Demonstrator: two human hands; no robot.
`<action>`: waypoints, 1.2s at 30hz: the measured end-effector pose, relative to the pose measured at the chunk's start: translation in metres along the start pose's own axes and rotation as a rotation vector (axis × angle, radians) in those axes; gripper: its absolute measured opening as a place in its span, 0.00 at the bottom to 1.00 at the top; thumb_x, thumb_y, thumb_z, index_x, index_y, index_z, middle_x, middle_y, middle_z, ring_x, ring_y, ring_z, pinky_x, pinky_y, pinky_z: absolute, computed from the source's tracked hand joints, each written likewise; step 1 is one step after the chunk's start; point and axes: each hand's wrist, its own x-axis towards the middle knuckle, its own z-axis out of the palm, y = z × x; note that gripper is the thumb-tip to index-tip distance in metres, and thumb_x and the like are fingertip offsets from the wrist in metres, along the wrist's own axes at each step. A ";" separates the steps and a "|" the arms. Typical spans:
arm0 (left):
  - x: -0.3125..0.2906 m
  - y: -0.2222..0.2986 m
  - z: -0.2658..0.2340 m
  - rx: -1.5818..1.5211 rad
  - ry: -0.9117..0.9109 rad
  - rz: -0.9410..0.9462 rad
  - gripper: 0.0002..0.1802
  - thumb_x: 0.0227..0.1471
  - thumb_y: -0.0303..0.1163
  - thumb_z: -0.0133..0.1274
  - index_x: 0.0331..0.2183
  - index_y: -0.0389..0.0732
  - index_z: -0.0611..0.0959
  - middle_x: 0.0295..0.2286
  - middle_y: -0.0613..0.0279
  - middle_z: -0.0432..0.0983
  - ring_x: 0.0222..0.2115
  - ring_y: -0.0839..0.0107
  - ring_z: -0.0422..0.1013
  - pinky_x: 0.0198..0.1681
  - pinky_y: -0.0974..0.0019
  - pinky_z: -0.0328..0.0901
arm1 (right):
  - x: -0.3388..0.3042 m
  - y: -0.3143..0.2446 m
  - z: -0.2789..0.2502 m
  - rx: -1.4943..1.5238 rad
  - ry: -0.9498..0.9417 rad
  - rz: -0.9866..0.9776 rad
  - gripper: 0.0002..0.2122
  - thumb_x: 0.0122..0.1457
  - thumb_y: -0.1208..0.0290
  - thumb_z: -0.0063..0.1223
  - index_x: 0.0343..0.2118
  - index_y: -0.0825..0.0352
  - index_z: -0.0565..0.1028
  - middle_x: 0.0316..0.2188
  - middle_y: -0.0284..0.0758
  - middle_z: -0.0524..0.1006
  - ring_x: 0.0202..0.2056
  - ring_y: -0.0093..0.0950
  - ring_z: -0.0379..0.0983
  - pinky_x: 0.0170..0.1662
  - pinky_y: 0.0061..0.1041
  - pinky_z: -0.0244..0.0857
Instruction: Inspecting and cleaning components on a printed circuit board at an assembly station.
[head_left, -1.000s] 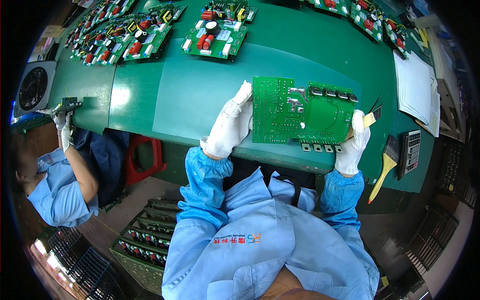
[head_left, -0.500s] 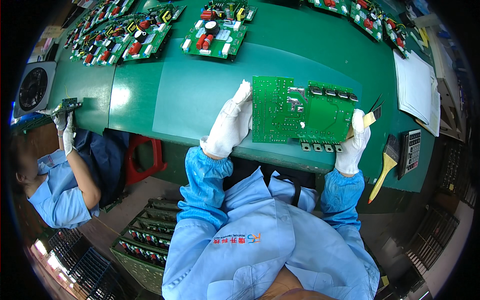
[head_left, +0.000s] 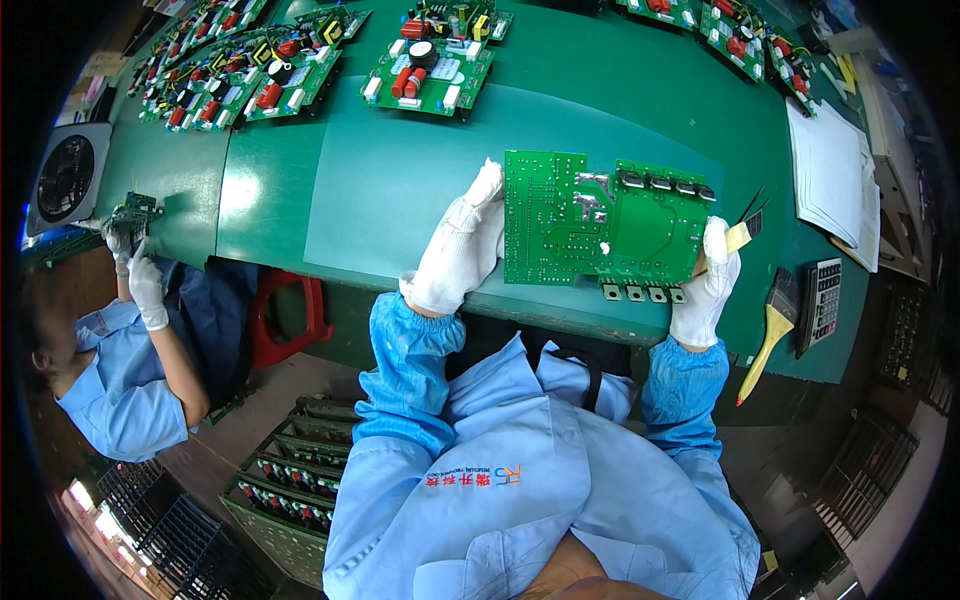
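Observation:
Above the near table edge I hold a green circuit board point(head_left: 650, 235), its solder side facing up. A row of black parts runs along its upper right edge, and several metal tabs stick out below. My left hand point(head_left: 462, 245), in a white knit glove, is closed on the board's left edge, with part of its fingers hidden. My right hand point(head_left: 708, 285), gloved too, grips the right edge. Out of its grasp also stick a small brush point(head_left: 739, 236) with a pale ferrule and dark bristles, and thin dark prongs that look like tweezers point(head_left: 753, 204).
Several populated boards point(head_left: 425, 80) stand along the far side. At the right lie papers point(head_left: 830, 175), a yellow-handled brush point(head_left: 772, 330) and a calculator point(head_left: 822, 305). A co-worker point(head_left: 130, 370) sits at the left near a fan point(head_left: 68, 175); a rack of boards point(head_left: 290, 470) stands below.
My hands and the board have barely moved. At the left, the co-worker's nearer hand has come down from the small board, which has tilted.

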 end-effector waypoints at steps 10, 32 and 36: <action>0.002 -0.004 -0.008 0.048 -0.010 0.013 0.31 0.63 0.51 0.39 0.56 0.36 0.68 0.48 0.64 0.69 0.38 0.80 0.67 0.33 0.77 0.61 | 0.000 -0.011 0.009 0.051 0.048 0.047 0.14 0.64 0.61 0.47 0.38 0.70 0.74 0.32 0.31 0.72 0.34 0.20 0.69 0.37 0.22 0.64; 0.003 -0.005 -0.009 -0.004 -0.032 0.019 0.28 0.64 0.48 0.37 0.55 0.35 0.69 0.51 0.60 0.68 0.49 0.72 0.65 0.51 0.70 0.60 | -0.001 -0.019 0.016 0.038 0.067 0.024 0.13 0.63 0.62 0.47 0.34 0.69 0.74 0.29 0.29 0.72 0.31 0.19 0.68 0.35 0.20 0.62; 0.003 -0.006 -0.011 0.027 -0.043 0.052 0.29 0.64 0.48 0.37 0.55 0.34 0.69 0.52 0.59 0.68 0.51 0.71 0.64 0.54 0.69 0.58 | -0.001 -0.020 0.017 0.065 0.085 0.049 0.13 0.63 0.61 0.48 0.32 0.68 0.74 0.27 0.27 0.72 0.29 0.17 0.67 0.33 0.19 0.61</action>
